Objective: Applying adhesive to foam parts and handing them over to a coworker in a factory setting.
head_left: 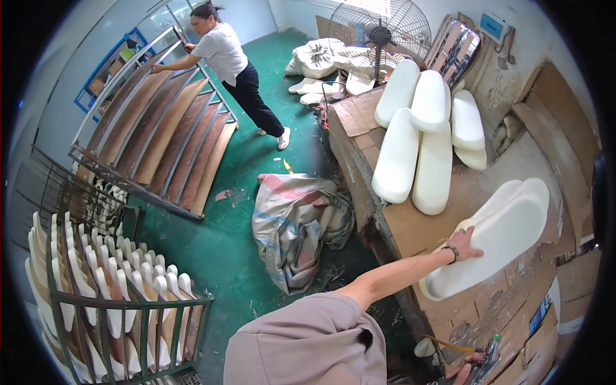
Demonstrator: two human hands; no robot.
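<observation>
Left hand (pixel 467 241) lies flat, fingers spread, on the near end of the white foam pad (pixel 497 240), whose long axis angles up-right across the cardboard-covered table (pixel 410 228). Right hand (pixel 463 371) is mostly hidden; grip unclear.

left hand (pixel 467 242) on white foam pad (pixel 494 247), cardboard-topped bench (pixel 410 228)

1 head-worn fisheye view looks steeply down and forward over the cardboard-topped workbench (pixel 410 224), close, green floor (pixel 224 250) beyond.
</observation>
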